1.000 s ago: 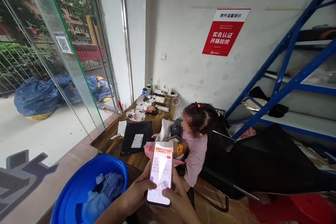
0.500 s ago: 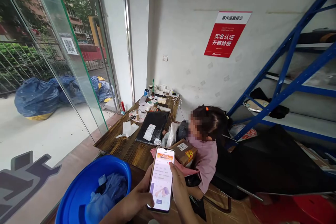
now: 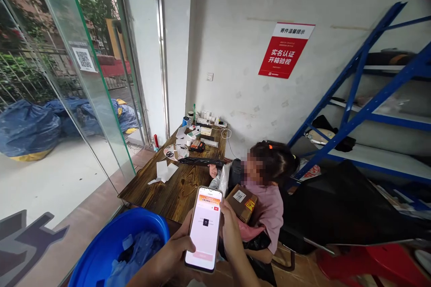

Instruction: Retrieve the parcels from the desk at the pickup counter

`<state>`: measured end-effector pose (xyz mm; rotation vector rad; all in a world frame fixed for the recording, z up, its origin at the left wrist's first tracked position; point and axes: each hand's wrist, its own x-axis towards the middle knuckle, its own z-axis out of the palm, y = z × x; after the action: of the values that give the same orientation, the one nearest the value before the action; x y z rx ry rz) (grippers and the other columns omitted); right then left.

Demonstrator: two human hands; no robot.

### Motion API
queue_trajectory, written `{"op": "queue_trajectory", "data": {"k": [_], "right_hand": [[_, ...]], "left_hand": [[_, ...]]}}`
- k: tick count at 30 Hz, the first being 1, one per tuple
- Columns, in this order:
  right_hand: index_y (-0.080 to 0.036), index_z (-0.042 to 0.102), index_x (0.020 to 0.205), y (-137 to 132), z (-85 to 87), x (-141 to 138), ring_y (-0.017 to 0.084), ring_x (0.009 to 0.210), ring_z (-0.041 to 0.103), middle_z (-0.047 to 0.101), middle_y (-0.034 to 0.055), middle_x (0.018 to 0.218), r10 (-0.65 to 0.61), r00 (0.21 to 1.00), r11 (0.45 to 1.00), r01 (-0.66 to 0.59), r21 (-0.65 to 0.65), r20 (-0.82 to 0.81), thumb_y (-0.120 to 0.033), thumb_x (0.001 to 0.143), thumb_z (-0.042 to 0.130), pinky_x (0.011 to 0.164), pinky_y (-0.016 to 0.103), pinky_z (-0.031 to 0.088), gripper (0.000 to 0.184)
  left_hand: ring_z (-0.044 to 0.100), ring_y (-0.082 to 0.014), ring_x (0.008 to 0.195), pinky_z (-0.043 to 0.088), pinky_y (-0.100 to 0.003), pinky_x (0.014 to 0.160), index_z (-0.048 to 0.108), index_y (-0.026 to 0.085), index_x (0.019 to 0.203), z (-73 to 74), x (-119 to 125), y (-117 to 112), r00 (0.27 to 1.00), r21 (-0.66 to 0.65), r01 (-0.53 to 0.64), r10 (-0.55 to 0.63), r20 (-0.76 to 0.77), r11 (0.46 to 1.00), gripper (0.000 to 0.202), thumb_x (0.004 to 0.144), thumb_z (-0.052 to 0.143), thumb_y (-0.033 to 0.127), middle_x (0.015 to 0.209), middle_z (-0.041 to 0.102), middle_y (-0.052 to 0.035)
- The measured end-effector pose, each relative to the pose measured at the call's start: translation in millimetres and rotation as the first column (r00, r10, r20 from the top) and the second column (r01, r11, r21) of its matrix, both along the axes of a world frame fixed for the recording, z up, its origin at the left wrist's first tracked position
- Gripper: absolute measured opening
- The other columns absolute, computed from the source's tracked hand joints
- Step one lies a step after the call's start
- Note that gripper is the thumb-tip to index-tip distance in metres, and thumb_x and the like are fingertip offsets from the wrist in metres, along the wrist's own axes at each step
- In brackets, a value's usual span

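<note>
Between my two hands, low in the middle of the view, is a smartphone with a lit, mostly white screen and a small dark square at its centre. My left hand is closed round its left edge, the thumb over the lower screen. Along the right edge, my right hand grips it, thumb near the top. Just beyond sits another person in a pink top, with a brown cardboard box against them. That person's hand is at a black parcel, seen nearly edge-on above the table.
A wooden table carries paper scraps, scissors and an orange-black device. A blue tub with plastic bags stands at lower left, beside the glass door. Blue shelving and a red stool are to the right.
The other person has tilted the black parcel up from lying flat, uncovering the orange-black device. My phone's screen has switched from a filled page to a mostly blank one.
</note>
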<state>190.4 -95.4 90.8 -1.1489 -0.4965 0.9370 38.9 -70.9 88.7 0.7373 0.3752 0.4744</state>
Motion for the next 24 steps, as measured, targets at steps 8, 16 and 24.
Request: {"op": "queue_trajectory", "data": {"k": [8, 16, 24], "right_hand": [[-0.02, 0.061, 0.077, 23, 22.9, -3, 0.018, 0.059, 0.058, 0.066, -0.0014, 0.065, 0.072, 0.997, 0.997, -0.073, 0.037, 0.004, -0.046, 0.067, 0.065, 0.057, 0.029, 0.042, 0.028], [-0.021, 0.06, 0.081, 38, 6.4, 0, 0.017, 0.064, 0.059, 0.065, -0.0019, 0.068, -0.067, 0.995, 0.998, 0.067, -0.009, 0.069, -0.05, 0.053, 0.085, 0.061, 0.029, 0.047, 0.048], [-0.021, 0.062, 0.082, 34, -11.1, 12, 0.025, 0.065, 0.065, 0.065, 0.0003, 0.062, -0.058, 0.998, 0.997, 0.056, -0.059, -0.03, -0.066, 0.066, 0.069, 0.06, 0.036, 0.052, 0.048]], "left_hand": [[0.065, -0.0252, 0.078, 0.047, -0.027, 0.049, 0.021, 0.03, 0.151, 4.1, 0, 13, 0.996, 0.051, 0.021, -0.017, -0.086, 0.998, 0.095, 0.062, 0.054, 0.019, 0.109, 0.068, -0.0082], [0.061, -0.0248, 0.097, 0.046, -0.035, 0.083, 0.024, 0.023, 0.151, -10.1, 6, 17, 0.999, 0.077, -0.008, 0.012, -0.053, 0.997, 0.091, 0.065, 0.053, 0.015, 0.132, 0.059, -0.0085], [0.063, -0.0247, 0.098, 0.045, -0.039, 0.091, 0.032, 0.03, 0.148, -29.7, 23, 16, 1.0, 0.021, -0.022, 0.022, 0.006, 1.0, 0.091, 0.062, 0.055, 0.012, 0.136, 0.057, -0.004]]}}
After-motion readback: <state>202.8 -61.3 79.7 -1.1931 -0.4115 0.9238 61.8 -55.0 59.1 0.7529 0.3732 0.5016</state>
